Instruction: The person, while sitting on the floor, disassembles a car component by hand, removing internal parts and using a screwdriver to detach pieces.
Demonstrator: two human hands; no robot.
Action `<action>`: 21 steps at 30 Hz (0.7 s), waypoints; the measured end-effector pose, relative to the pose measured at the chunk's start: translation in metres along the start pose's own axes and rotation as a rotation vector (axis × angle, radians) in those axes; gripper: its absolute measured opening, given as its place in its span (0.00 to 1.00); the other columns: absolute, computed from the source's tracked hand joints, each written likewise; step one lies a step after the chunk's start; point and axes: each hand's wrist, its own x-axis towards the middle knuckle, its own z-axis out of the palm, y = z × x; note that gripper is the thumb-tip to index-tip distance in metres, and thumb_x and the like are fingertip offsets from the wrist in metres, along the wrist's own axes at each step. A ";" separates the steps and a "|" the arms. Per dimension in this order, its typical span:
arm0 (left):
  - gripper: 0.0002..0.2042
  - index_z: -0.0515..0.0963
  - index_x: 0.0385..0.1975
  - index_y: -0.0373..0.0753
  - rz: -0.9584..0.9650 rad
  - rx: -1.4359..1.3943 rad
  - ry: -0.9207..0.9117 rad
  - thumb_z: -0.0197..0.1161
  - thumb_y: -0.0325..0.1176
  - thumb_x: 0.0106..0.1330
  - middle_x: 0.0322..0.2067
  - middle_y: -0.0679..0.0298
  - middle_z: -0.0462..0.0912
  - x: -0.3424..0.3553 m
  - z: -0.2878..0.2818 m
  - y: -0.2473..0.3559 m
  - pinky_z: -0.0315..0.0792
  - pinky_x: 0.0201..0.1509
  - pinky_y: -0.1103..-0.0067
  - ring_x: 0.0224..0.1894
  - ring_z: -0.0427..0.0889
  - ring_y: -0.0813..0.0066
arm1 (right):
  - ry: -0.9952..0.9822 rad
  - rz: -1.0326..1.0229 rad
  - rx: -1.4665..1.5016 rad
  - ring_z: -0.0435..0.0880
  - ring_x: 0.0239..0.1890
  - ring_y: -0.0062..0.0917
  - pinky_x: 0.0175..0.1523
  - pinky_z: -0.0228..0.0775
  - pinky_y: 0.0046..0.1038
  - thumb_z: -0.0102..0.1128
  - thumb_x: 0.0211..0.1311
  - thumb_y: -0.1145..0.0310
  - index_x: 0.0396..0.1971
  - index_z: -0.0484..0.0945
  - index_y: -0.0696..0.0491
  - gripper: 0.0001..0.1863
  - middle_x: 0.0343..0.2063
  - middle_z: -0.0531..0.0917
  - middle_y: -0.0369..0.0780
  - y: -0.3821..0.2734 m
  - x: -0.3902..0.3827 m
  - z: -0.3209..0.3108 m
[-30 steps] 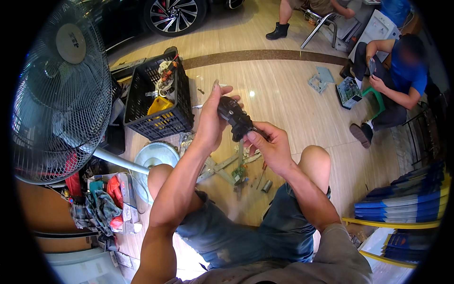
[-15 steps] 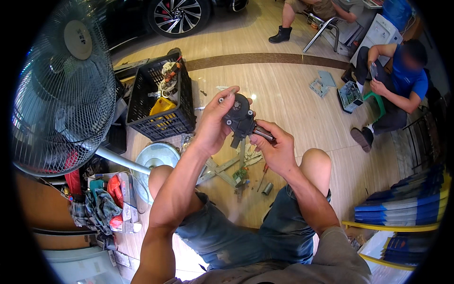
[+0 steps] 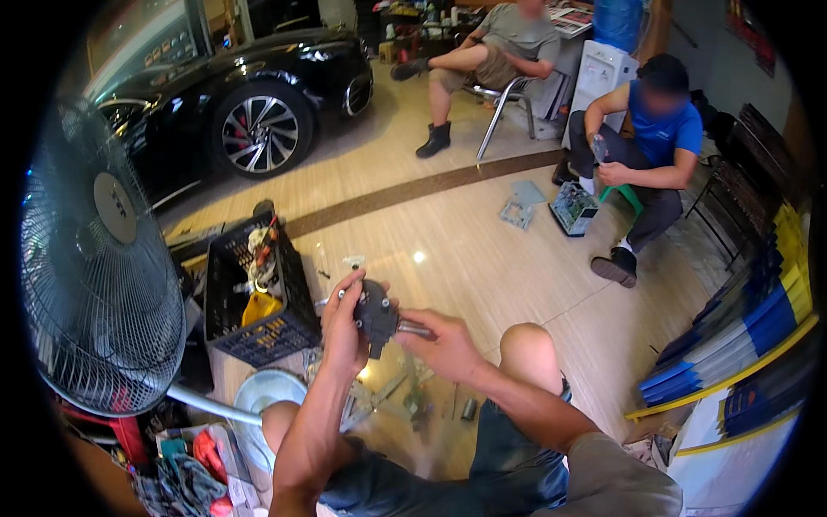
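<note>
Between my hands, above the floor, is a small geared motor with a round black housing [image 3: 377, 317] and a shiny metal can [image 3: 416, 329]. My left hand [image 3: 343, 334] wraps the housing from the left side, thumb along its top edge. At the can end, my right hand [image 3: 446, 345] pinches the metal with thumb and fingers. Below them on the floor lie flat grey metal strips [image 3: 379, 396], a loose metal cylinder [image 3: 469, 409] and a thin screwdriver-like rod [image 3: 455, 398]. My fingers partly cover the motor.
A black plastic crate [image 3: 274, 341] of parts stands left of my hands, beside a large standing fan [image 3: 103, 258]. Ahead is a black car [image 3: 323, 77]. To the right, a seated person in blue [image 3: 663, 129] sits by an opened metal electronics case [image 3: 574, 209]; another person sits behind.
My view has tilted up and turned, showing more of the car and the people. Both hands keep hold of the motor, which now appears lower and further left.
</note>
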 end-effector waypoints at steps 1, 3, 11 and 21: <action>0.18 0.66 0.58 0.37 -0.013 -0.013 0.007 0.52 0.38 0.72 0.43 0.47 0.81 0.001 0.000 -0.001 0.81 0.42 0.68 0.38 0.84 0.58 | -0.009 0.005 0.009 0.83 0.43 0.23 0.49 0.77 0.26 0.65 0.62 0.72 0.52 0.75 0.61 0.20 0.42 0.83 0.45 0.006 0.000 0.000; 0.17 0.67 0.56 0.37 -0.020 -0.032 0.017 0.52 0.38 0.72 0.42 0.47 0.81 0.002 0.003 -0.002 0.81 0.40 0.68 0.36 0.84 0.58 | -0.024 -0.006 0.025 0.83 0.41 0.22 0.48 0.77 0.26 0.64 0.63 0.70 0.53 0.74 0.61 0.20 0.40 0.83 0.44 0.007 0.001 -0.004; 0.16 0.64 0.56 0.36 0.029 -0.047 0.047 0.50 0.36 0.74 0.41 0.46 0.80 0.000 -0.009 0.005 0.81 0.38 0.67 0.34 0.84 0.57 | -0.086 0.082 0.073 0.80 0.47 0.19 0.52 0.74 0.24 0.64 0.63 0.71 0.56 0.73 0.59 0.22 0.46 0.82 0.40 -0.001 0.004 -0.009; 0.15 0.66 0.52 0.34 0.110 -0.007 0.021 0.50 0.37 0.74 0.37 0.47 0.81 -0.003 -0.008 0.007 0.81 0.36 0.68 0.31 0.84 0.58 | -0.153 0.129 0.053 0.80 0.34 0.15 0.39 0.73 0.22 0.62 0.65 0.66 0.49 0.76 0.59 0.16 0.32 0.83 0.36 -0.009 0.001 -0.011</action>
